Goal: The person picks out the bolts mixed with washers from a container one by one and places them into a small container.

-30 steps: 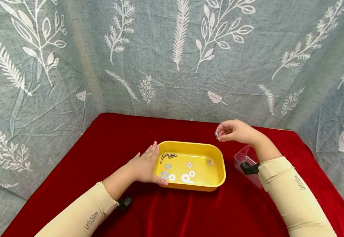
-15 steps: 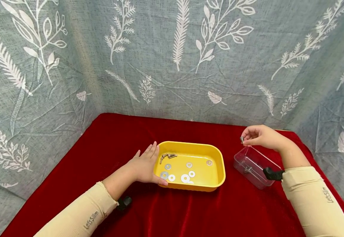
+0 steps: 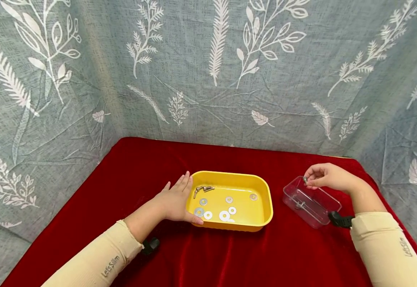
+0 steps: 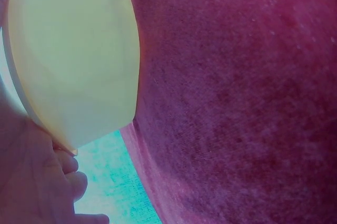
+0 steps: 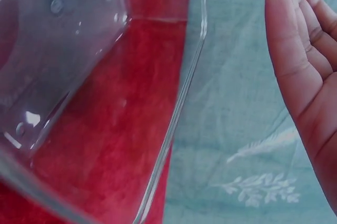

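My right hand (image 3: 325, 176) pinches a small metal fastener (image 3: 305, 180) above the far end of the clear box (image 3: 315, 218), a fingertip hold that probably suits so slight a part. My left hand (image 3: 176, 201), fingers extended, spans one end of the yellow tray (image 3: 237, 227), apparently steadying it around its loose washers (image 3: 224, 215).

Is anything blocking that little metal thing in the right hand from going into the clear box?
Nothing that I can see. The right hand pinches the metal thing by the far end of the clear box, whose top looks open.
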`<state>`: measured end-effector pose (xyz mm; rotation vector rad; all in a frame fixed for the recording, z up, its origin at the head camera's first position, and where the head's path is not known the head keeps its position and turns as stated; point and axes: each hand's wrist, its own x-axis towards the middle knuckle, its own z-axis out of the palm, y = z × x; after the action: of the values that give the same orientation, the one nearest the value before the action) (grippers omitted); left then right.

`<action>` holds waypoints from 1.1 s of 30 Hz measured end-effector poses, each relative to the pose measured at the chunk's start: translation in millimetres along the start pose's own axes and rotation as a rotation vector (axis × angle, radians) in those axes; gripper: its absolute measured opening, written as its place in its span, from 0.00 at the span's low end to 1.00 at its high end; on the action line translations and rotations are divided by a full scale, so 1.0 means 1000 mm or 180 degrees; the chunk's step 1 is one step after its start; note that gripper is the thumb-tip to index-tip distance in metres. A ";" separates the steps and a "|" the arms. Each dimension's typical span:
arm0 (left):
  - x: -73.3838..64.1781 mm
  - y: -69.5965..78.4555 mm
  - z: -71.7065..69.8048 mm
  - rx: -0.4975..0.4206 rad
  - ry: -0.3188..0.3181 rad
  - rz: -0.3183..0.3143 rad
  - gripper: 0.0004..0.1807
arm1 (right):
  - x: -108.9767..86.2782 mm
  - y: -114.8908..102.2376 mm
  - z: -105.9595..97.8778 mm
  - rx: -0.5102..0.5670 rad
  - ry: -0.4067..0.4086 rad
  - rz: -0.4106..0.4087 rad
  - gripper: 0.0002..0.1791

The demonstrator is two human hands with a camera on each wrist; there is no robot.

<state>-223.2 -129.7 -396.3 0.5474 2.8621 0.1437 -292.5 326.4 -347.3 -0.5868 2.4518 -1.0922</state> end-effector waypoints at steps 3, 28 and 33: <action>0.000 -0.001 0.000 -0.0029 0.0020 0.0017 0.75 | -0.003 0.006 0.000 0.0063 -0.0063 0.0034 0.15; -0.002 0.002 -0.002 -0.0086 0.0013 -0.0008 0.74 | -0.018 0.035 -0.002 0.0418 -0.0143 -0.0045 0.15; -0.002 0.001 -0.001 -0.0070 -0.0013 -0.0046 0.75 | -0.016 0.032 -0.002 0.0392 -0.0044 0.0011 0.17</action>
<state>-221.2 -129.2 -395.1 0.5221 2.8564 0.1710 -286.8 355.7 -367.6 -0.5495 2.3528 -1.2235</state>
